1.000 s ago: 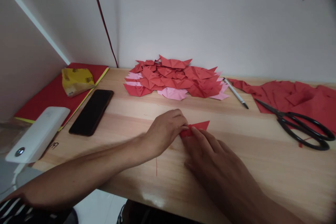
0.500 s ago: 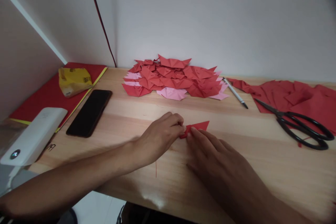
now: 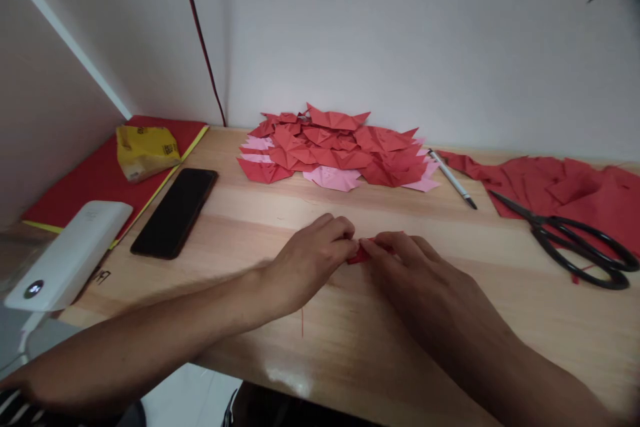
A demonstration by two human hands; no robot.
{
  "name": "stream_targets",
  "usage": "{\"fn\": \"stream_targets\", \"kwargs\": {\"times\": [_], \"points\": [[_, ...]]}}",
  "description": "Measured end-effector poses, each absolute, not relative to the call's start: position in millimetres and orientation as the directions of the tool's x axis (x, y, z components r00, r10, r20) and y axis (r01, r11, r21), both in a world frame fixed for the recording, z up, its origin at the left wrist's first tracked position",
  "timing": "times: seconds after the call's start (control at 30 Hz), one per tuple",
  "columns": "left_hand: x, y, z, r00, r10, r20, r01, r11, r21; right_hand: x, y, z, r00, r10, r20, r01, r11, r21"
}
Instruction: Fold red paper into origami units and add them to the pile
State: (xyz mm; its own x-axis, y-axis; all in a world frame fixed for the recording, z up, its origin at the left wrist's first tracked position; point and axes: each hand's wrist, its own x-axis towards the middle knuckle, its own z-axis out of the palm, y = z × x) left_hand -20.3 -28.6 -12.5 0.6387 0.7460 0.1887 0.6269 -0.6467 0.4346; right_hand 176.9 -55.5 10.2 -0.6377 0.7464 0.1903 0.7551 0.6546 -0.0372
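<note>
A small piece of folded red paper [image 3: 358,256] lies on the wooden table between my hands, mostly hidden under the fingers. My left hand [image 3: 320,257] is closed, pinching the paper's left end between thumb and curled fingers. From the right, my right hand [image 3: 415,273] presses on the same paper, thumb on top and fingers bent over its far edge. Behind them sits a pile of folded red and pink paper shapes [image 3: 333,177] against the wall.
At right, black-handled scissors [image 3: 565,233] rest partly on crumpled red sheets [image 3: 565,180]. A white pen [image 3: 453,179] lies beside them. Leftward are a black phone [image 3: 175,213], a white power bank [image 3: 75,253] with a cable, and a yellow packet [image 3: 147,152] on a red folder [image 3: 75,177].
My right-hand fingers have curled further over the red paper, covering its pointed right end. The left hand keeps its pinch. The whole view has shifted slightly.
</note>
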Motion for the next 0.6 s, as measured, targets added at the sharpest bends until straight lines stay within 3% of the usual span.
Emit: {"fn": "stream_targets", "kwargs": {"times": [0.33, 0.47, 0.6], "points": [[-24, -35, 2, 0.580, 0.770, 0.268, 0.548, -0.611, 0.571, 173, -59, 12, -0.643, 0.744, 0.182, 0.759, 0.651, 0.024], [-20, -41, 2, 0.600, 0.755, 0.266, 0.610, -0.646, 0.459, 171, -60, 14, -0.629, 0.761, 0.160, 0.772, 0.635, 0.014], [-17, -47, -2, 0.644, 0.699, 0.310, 0.665, -0.712, 0.225, 171, -60, 11, -0.625, 0.766, 0.148, 0.776, 0.630, 0.022]]}}
